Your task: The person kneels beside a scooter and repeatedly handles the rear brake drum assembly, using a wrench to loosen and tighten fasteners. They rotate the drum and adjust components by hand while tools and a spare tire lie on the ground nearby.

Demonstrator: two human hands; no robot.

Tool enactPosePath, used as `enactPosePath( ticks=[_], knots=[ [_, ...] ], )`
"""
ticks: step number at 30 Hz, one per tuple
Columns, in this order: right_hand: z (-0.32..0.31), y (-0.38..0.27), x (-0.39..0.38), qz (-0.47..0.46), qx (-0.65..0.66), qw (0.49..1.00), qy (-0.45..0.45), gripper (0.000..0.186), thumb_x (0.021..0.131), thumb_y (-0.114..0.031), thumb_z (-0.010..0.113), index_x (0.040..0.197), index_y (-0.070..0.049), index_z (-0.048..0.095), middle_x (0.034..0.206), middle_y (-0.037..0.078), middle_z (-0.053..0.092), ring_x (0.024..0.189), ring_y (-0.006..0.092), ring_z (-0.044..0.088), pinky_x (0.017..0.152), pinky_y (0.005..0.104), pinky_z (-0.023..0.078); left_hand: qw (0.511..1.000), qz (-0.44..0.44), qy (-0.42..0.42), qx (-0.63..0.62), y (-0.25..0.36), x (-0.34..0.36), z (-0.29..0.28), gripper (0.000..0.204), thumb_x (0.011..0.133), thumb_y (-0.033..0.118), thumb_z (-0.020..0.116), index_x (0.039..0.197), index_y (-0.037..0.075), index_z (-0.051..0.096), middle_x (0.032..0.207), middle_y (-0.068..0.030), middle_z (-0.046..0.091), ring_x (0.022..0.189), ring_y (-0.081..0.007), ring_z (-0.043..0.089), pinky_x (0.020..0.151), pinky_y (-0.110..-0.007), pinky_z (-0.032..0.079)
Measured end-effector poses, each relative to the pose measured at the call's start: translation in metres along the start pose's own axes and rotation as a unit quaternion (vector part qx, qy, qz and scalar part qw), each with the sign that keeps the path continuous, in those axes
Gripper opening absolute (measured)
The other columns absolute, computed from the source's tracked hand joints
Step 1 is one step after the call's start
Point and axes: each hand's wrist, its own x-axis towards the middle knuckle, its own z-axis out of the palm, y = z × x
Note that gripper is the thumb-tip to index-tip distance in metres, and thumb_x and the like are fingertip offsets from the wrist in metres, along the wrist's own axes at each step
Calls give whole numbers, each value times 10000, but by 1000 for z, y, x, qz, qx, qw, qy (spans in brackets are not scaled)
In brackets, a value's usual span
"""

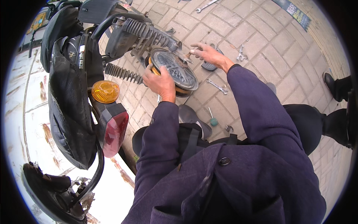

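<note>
A round dark wheel hub (178, 70) with an orange rim part sits at the rear of a motorcycle, below a ribbed shock absorber (149, 34). My left hand (159, 81) grips the hub's near left edge. My right hand (208, 55) reaches to the hub's far right side, fingers pinched on a small metal part near the axle; what it is I cannot tell. Both arms are in dark purple coat sleeves.
The motorcycle's black seat (69, 100), amber indicator (105, 91) and red tail light (115, 130) stand to the left. Wrenches (218, 86) (241, 54) (206, 5), a green-handled screwdriver (213, 120) and a small socket (229, 128) lie on the brick paving. Another person's black shoe (335, 86) is at right.
</note>
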Motion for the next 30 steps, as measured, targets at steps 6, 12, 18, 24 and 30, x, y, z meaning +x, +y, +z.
enactPosePath(
  ticks=[6,12,18,24,30],
  knots=[
    [4,16,20,-63,-37,997,2,394,963,-232,640,1281,-5,592,1079,80,650,979,177,578,862,326,470,1000,-7,3,-20,7,-1,-3,397,825,200,647,1140,-41,628,1124,-227,617,1086,-384,566,978,-447,418],
    [-3,19,26,-40,-35,998,-23,330,957,-236,633,1191,-3,633,990,72,659,935,168,587,843,324,476,1000,2,-4,-25,5,3,-3,416,808,206,649,1155,-21,611,1111,-217,596,1078,-395,544,962,-463,411],
    [-3,18,25,-68,-71,995,-17,334,954,-242,634,1194,-10,633,1009,73,655,951,156,581,848,321,473,999,-6,-10,-36,2,1,-2,426,797,216,657,1156,-6,602,1112,-215,579,1070,-406,530,955,-476,406],
    [-4,7,19,-47,-49,997,-30,370,951,-253,646,1231,-13,622,1068,87,659,966,165,591,851,327,482,999,-8,-15,-36,4,1,-4,436,795,211,657,1167,-10,600,1119,-218,570,1074,-407,528,960,-474,406],
    [2,5,14,0,-36,999,20,377,927,-351,684,1143,-43,661,963,49,644,843,134,570,727,284,458,999,-14,-15,-43,6,1,-4,442,805,209,645,1185,-11,595,1122,-214,566,1084,-403,525,967,-469,405]
  ],
)
